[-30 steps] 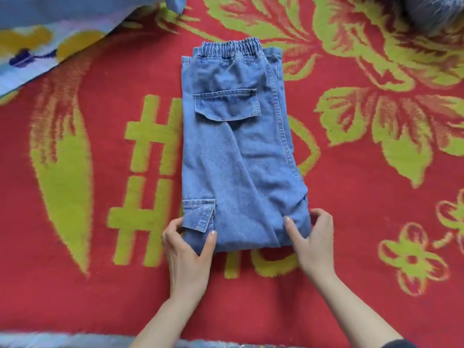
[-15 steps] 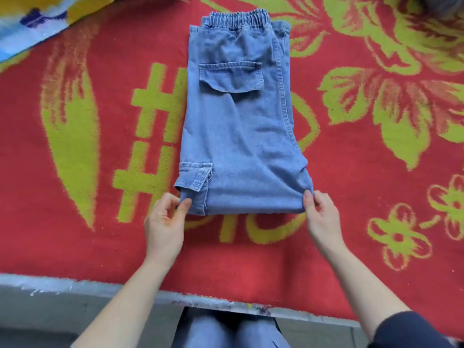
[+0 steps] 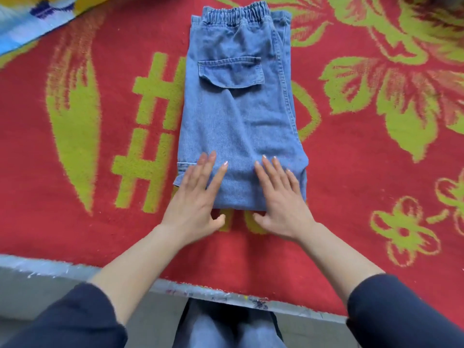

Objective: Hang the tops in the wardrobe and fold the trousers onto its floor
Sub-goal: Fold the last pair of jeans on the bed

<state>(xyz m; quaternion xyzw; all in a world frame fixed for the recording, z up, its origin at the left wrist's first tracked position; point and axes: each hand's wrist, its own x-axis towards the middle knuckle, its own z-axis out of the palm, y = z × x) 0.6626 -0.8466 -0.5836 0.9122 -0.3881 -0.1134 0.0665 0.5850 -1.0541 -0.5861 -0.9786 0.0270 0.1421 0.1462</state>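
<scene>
Near front edge of red blanket with yellow-green floral pattern (image 3: 339, 187): folded blue denim trousers with elastic waistband (image 3: 238, 116), waistband toward far edge, flap pocket up. Left hand (image 3: 198, 197) flat, fingers straight, pressing trousers' near left corner. Right hand (image 3: 281, 199) flat likewise on near right part. Dark sleeves pushed up forearms.

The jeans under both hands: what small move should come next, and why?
Probably pinch the near edge of the jeans and fold it up toward the waistband. They lie in one long strip on the red blanket, and the left hand and right hand rest flat on the near end, holding nothing.
</scene>
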